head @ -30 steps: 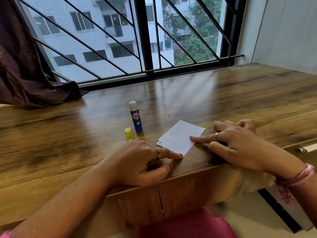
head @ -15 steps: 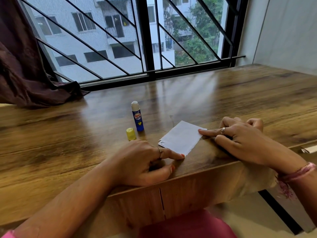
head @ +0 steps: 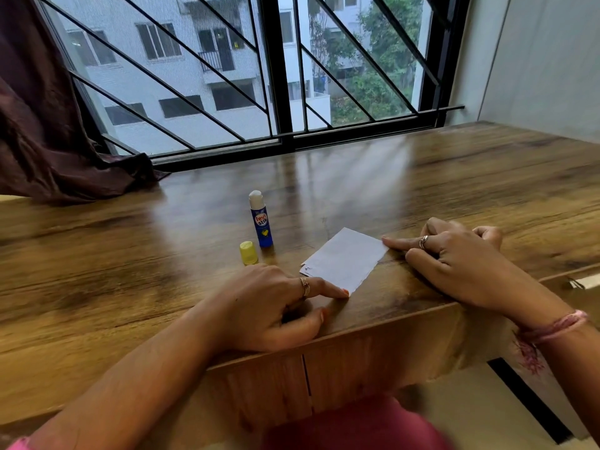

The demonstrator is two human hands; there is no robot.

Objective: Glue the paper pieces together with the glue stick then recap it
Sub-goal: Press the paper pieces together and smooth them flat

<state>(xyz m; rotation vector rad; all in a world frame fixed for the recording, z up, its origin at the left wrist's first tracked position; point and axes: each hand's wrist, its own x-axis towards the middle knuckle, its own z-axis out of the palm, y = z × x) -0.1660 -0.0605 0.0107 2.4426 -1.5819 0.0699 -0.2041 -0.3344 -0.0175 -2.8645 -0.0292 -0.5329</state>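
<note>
White paper pieces (head: 345, 260) lie stacked on the wooden table (head: 130, 271) near its front edge. My left hand (head: 272, 303) rests on the table with its forefinger tip on the stack's near corner. My right hand (head: 461, 264) touches the stack's right corner with its forefinger, the other fingers curled. Left of the paper a blue glue stick (head: 260, 222) stands upright and uncapped, its white glue exposed. Its yellow cap (head: 248, 253) stands on the table just beside it. Neither hand holds anything.
A barred window (head: 279, 76) runs along the table's far edge. A dark curtain (head: 42, 131) bunches onto the table at the back left. A wall (head: 545, 60) closes the right side. Drawer fronts (head: 357, 368) sit under the front edge.
My right forefinger slid from the middle of the paper out to its right corner. My left hand stayed on the near corner. Glue stick and cap have not moved.
</note>
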